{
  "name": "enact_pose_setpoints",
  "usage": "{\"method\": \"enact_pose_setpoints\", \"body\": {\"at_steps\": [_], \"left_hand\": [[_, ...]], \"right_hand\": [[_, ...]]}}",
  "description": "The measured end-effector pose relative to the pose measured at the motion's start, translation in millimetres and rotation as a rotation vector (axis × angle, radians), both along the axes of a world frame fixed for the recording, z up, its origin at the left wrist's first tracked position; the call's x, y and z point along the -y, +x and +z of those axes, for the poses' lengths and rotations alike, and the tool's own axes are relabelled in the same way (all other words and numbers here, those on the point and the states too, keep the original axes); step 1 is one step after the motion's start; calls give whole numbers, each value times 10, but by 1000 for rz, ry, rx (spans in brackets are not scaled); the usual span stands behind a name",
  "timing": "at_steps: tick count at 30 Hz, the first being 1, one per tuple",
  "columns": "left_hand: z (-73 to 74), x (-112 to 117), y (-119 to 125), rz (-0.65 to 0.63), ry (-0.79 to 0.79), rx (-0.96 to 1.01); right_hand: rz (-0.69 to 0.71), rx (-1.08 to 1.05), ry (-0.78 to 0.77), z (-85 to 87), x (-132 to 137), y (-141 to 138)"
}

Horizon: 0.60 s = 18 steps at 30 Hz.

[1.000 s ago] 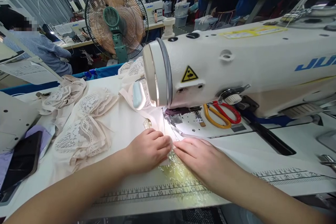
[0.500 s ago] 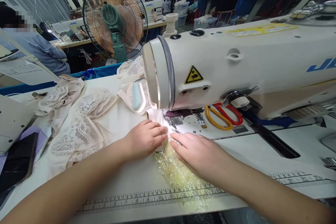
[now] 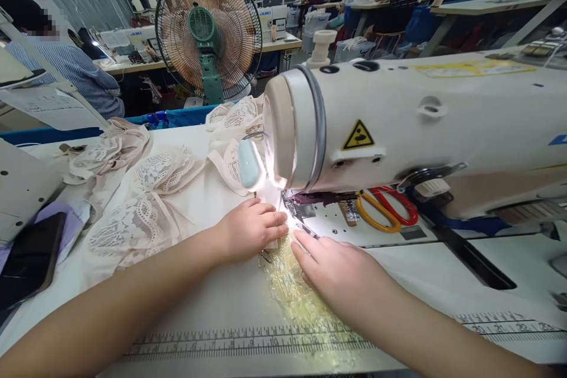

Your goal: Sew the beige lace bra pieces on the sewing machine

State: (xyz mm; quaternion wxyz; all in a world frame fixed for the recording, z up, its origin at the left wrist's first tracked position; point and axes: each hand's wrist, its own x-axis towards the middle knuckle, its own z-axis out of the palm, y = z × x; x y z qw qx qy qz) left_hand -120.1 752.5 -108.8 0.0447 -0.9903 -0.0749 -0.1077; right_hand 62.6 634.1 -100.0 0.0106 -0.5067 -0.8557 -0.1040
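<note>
My left hand (image 3: 253, 227) lies palm down left of the needle area, its fingers stretched over the edge of pale fabric (image 3: 269, 196). Close on the other side is my right hand (image 3: 343, 266), fingers extended onto a crinkled, shiny yellowish film-like strip (image 3: 290, 289). The strip runs from between both hands to the table's front edge. A slim metal piece (image 3: 308, 229) shows beside the right index finger; whether the hand holds it cannot be made out. Above them is the white sewing machine's head (image 3: 292, 124), its lamp lit over the presser foot (image 3: 289, 204).
Orange-handled scissors (image 3: 378, 212) and a red-handled pair (image 3: 401, 204) lie under the machine arm. Lace bra pieces (image 3: 133, 230) cover the left side, near a black phone (image 3: 33, 260). A printed ruler (image 3: 248, 342) runs along the front edge. A fan (image 3: 208, 29) stands behind; a seated person (image 3: 75, 77) is at left.
The view has shifted, so the machine sits farther right and slightly lower. Both hands keep nearly the same place at the needle area, with a slightly wider gap between their fingertips.
</note>
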Motion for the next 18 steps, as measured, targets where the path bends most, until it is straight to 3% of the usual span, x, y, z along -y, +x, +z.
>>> {"method": "enact_pose_setpoints", "body": {"at_steps": [7, 18], "left_hand": [[-18, -61, 13, 49, -39, -76], [-15, -162, 37, 163, -3, -102]], "right_hand": [[34, -57, 125, -111, 73, 31], [49, -107, 175, -225, 116, 48]]}}
